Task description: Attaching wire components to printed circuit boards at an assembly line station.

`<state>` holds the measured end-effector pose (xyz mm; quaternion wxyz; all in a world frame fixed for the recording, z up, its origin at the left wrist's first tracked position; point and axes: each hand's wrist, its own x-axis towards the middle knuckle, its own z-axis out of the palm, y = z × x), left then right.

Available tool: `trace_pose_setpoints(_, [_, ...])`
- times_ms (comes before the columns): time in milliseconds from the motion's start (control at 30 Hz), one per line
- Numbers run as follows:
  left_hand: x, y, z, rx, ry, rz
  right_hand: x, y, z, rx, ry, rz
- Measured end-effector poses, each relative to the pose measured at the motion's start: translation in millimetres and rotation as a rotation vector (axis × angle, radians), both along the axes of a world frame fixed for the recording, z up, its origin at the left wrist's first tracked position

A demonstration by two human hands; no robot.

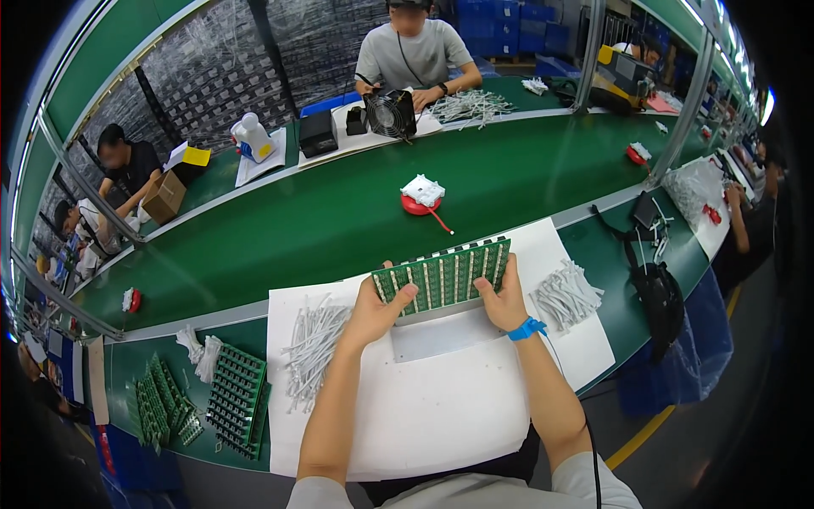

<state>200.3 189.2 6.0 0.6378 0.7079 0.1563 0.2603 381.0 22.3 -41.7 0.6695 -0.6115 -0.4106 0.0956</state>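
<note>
I hold a green circuit board panel [445, 276] with rows of small parts upright over a white sheet [441, 399] on the bench. My left hand [377, 310] grips its left edge, thumb on the front face. My right hand [502, 299] grips its right edge and wears a blue wrist strap [527, 328] with a cord. A grey metal plate [441, 335] lies flat just beneath the panel. Heaps of small white parts lie at either side: one [315, 348] by my left forearm, another [566, 294] to the right of my right hand.
A green conveyor belt [339, 212] runs behind the sheet, carrying a red disc with a white part [421, 197]. Stacked green boards [237, 399] lie at the lower left. A black bag and cables [657, 288] sit right. A person works across the belt beside a black fan [390, 113].
</note>
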Motion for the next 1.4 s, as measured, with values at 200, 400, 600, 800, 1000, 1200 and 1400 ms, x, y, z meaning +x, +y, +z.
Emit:
trace_pose_setpoints(200, [0, 4, -11, 0.019, -0.013, -0.029, 0, -3, 1, 0.022, 0.008, 0.002])
trace_pose_setpoints(400, [5, -1, -10, 0.022, -0.038, -0.004, 5, -4, -1, -0.051, 0.002, 0.055])
trace_pose_setpoints(600, [12, -2, -28, 0.027, -0.073, 0.091, -2, 1, 9, -0.044, 0.026, -0.004])
trace_pose_setpoints(800, [15, 1, -27, 0.035, -0.024, 0.115, -1, 3, 18, -0.063, -0.024, -0.006])
trace_pose_setpoints(1000, [22, -4, -24, -0.109, -0.018, 0.165, 1, 8, 15, -0.105, 0.058, -0.002])
trace_pose_setpoints(1200, [27, 7, -41, -0.229, 0.075, 0.189, 4, 19, -7, -0.069, 0.154, -0.044])
trace_pose_setpoints(1400, [27, 8, -43, -0.520, 0.178, 0.172, 18, -2, -1, -0.266, 0.254, 0.035])
